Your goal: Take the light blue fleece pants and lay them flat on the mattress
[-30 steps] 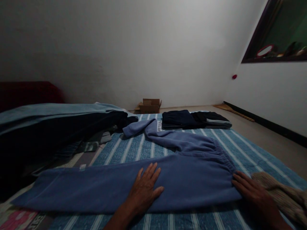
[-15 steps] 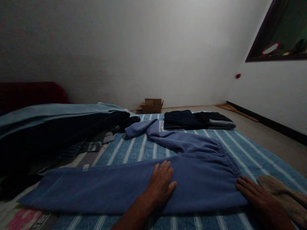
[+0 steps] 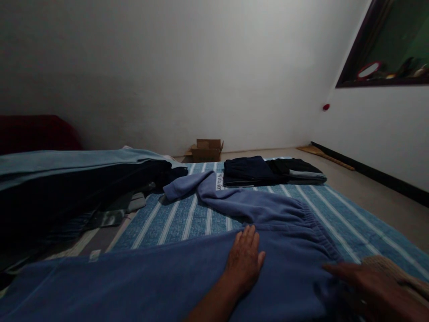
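Observation:
Blue trousers (image 3: 187, 264) with a gathered elastic waist lie spread across the bed, the near leg stretched flat to the left. The far leg is bent and rumpled, with white lettering showing near its lower end. My left hand (image 3: 244, 257) rests palm down on the near leg close to the crotch, fingers extended. My right hand (image 3: 375, 281) is by the near corner of the waist, smeared by motion, so its grip is unclear. A tan knitted item (image 3: 385, 266) lies beyond it, partly hidden.
Folded dark trousers (image 3: 250, 169) and a folded black and grey pile (image 3: 301, 170) sit at the bed's far side. A heap of dark and light-blue clothes (image 3: 83, 179) fills the left. A cardboard box (image 3: 207, 151) stands by the wall.
The view has shifted, and the trousers sit nearer the bottom edge. My left hand still lies flat on them. My right hand has come off its flat rest at the waist and is moving.

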Demonstrator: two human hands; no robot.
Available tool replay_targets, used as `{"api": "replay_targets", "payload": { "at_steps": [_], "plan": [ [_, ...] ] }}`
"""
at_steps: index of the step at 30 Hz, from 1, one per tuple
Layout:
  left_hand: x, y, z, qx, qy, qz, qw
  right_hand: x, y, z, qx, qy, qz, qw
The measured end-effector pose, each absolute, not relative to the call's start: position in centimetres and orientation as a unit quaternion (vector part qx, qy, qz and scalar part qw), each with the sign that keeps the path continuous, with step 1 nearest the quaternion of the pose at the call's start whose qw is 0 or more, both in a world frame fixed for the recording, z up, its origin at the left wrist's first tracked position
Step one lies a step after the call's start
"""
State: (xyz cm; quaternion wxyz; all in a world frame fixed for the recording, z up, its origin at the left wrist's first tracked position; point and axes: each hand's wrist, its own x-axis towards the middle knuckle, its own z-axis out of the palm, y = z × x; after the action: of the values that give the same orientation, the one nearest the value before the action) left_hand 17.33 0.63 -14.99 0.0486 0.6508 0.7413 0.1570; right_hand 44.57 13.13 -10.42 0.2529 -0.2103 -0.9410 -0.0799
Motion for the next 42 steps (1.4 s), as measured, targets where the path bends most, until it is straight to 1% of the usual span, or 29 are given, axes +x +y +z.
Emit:
{"api": "replay_targets", "payload": {
  "at_steps": [2, 3, 6, 7, 11, 18, 21, 28, 32, 38, 42],
  "plan": [
    [17.3, 0.6, -15.2, 0.652, 0.740, 0.159, 0.045, 41.0, 12.7, -9.1, -0.157, -0.960, -0.046, 0.227],
    [17.3, 0.6, -15.3, 0.652, 0.739, 0.162, 0.043, 38.8, 12.7, -8.5, -0.149, -0.970, -0.004, 0.195],
    [17.2, 0.6, -15.5, 0.651, 0.738, 0.171, 0.044, 31.8, 13.5, -7.3, -0.191, -0.973, 0.068, 0.111],
    [17.2, 0.6, -15.5, 0.651, 0.738, 0.172, 0.047, 29.6, 14.0, -7.1, -0.213, -0.970, 0.071, 0.091],
    [17.3, 0.5, -15.4, 0.649, 0.739, 0.173, 0.049, 23.2, 16.0, -7.4, -0.236, -0.967, 0.056, 0.080],
    [17.4, 0.5, -15.7, 0.651, 0.733, 0.195, 0.001, 19.1, 16.3, -9.6, -0.254, -0.965, 0.014, 0.057],
    [17.4, 0.4, -15.8, 0.648, 0.736, 0.197, -0.005, 19.0, 16.3, -10.8, -0.261, -0.963, -0.003, 0.075],
    [17.6, 0.2, -16.0, 0.644, 0.742, 0.181, -0.037, 19.8, 16.8, -12.8, -0.305, -0.936, -0.025, 0.175],
    [17.7, 0.3, -15.8, 0.623, 0.762, 0.169, -0.052, 19.8, 17.0, -13.7, -0.304, -0.927, -0.019, 0.219],
    [17.5, 0.6, -15.3, 0.620, 0.772, 0.138, -0.011, 20.2, 17.4, -14.4, -0.281, -0.922, 0.018, 0.266],
    [17.5, 0.7, -15.2, 0.615, 0.779, 0.125, 0.006, 20.8, 17.8, -13.4, -0.263, -0.915, 0.044, 0.301]
  ]
}}
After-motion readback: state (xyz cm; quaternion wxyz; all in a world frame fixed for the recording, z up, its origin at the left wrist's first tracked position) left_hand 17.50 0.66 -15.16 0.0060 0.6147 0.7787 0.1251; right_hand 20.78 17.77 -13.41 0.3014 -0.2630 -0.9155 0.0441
